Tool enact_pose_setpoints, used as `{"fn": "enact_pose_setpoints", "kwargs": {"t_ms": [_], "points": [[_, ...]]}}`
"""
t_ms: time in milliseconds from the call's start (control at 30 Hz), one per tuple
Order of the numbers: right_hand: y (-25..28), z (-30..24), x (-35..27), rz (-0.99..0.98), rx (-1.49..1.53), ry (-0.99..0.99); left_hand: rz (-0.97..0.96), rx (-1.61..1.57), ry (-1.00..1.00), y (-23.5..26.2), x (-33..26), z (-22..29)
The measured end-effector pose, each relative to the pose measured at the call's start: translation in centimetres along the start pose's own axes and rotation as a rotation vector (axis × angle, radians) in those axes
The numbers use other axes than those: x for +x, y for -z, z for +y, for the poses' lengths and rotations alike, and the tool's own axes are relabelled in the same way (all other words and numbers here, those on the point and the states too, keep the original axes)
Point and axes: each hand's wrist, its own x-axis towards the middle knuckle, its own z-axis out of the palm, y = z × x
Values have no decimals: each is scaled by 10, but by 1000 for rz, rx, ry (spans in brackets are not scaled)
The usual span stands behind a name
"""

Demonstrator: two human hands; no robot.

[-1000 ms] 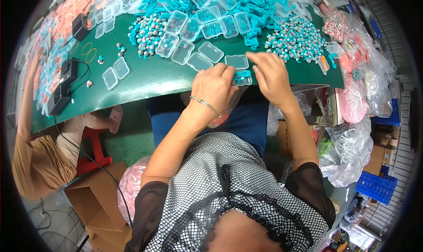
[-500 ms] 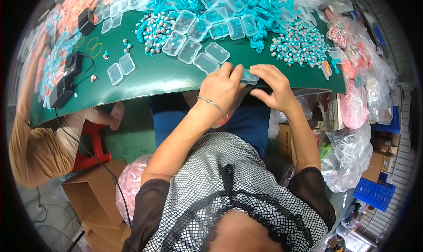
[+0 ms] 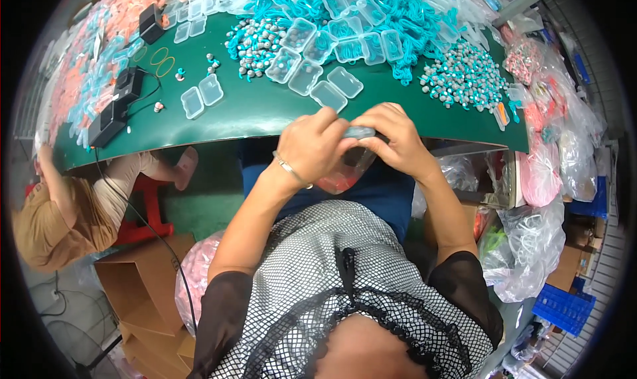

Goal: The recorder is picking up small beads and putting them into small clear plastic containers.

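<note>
Green tabletop (image 3: 252, 117), both hands (image 3: 310, 145) pinching a small plastic box (image 3: 359, 132), partly covered, its inside indistinct

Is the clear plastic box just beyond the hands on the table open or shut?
Open: the clear box lies with its two halves spread side by side on the green table.

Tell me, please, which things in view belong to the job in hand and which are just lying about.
Likely in use: held plastic box, open plastic boxes, turquoise cords, grey-turquoise bead-like pieces.

Apparently lying about: cardboard box, blue plastic crate, pink-filled bag.
</note>
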Motion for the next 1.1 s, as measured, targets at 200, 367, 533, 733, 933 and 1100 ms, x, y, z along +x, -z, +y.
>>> {"fn": "enact_pose_setpoints", "kwargs": {"t_ms": [200,367,533,733,933,1100], "points": [[-17,12,28,89,-463,66,73,349,103,51,-42,-52],[-19,13,20,131,-492,68,78,386,190,71,-42,-59],[-20,0,18,169,-513,4,388,383,305,78,-29,-113],[-25,-3,19,246,-527,-11,-20,531,694,98,7,-165],[-35,-10,19,259,-440,-80,291,244,638,99,-5,-170],[11,14,5,485,-484,-197,369,-725,663,53,2,-78]]}}
